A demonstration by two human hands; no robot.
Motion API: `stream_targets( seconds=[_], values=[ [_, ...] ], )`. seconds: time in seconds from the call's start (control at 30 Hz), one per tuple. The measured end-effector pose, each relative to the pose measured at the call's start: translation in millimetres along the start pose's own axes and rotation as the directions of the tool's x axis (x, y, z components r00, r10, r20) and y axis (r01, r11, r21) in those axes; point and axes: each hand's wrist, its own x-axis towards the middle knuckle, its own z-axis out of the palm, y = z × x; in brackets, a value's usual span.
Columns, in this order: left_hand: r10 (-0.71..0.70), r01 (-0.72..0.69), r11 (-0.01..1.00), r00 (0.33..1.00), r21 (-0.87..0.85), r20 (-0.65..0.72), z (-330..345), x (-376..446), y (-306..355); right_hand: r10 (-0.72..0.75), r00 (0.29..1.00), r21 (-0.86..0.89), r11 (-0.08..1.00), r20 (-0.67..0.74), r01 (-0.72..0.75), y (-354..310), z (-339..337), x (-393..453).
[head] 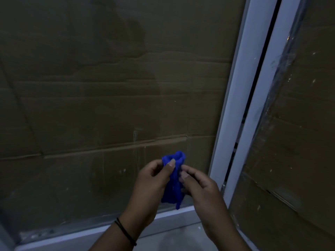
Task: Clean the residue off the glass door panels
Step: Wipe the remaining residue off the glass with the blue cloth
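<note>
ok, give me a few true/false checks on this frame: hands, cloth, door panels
1. Both hands hold the blue cloth. True: the left hand and right hand both pinch it.
2. The cloth is pressed flat on the glass. False: it is bunched between the hands, off the left glass panel.
3. A black band sits on the left wrist. True.
4. The cloth is red. False: blue.
5. Pale specks show on the right glass panel. True.

Left hand (150, 180), right hand (197, 183) pinching blue cloth (174, 180) (bunched), glass door panel (108, 87) behind
</note>
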Motion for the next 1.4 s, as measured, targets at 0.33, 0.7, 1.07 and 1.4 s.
stream_targets(
  seconds=[0.33,0.7,1.07,1.4],
  values=[
    [-0.106,0.114,0.983,0.992,-0.144,0.062,2,-2,-5,-0.133,0.976,-0.170,0.980,-0.173,0.104,5,0,0],
    [-0.072,0.071,0.972,0.997,-0.222,0.000,-6,7,-4,0.030,0.962,0.072,0.997,-0.271,-0.011,1,-18,11],
    [-0.004,-0.001,1.000,0.984,-0.026,-0.179,-6,2,5,0.091,0.985,0.173,0.983,-0.149,-0.065,-15,-28,11],
    [-0.012,0.012,1.000,1.000,-0.021,0.018,25,-15,4,0.199,0.979,0.549,0.813,0.054,-0.195,2,-11,4]
  ],
)
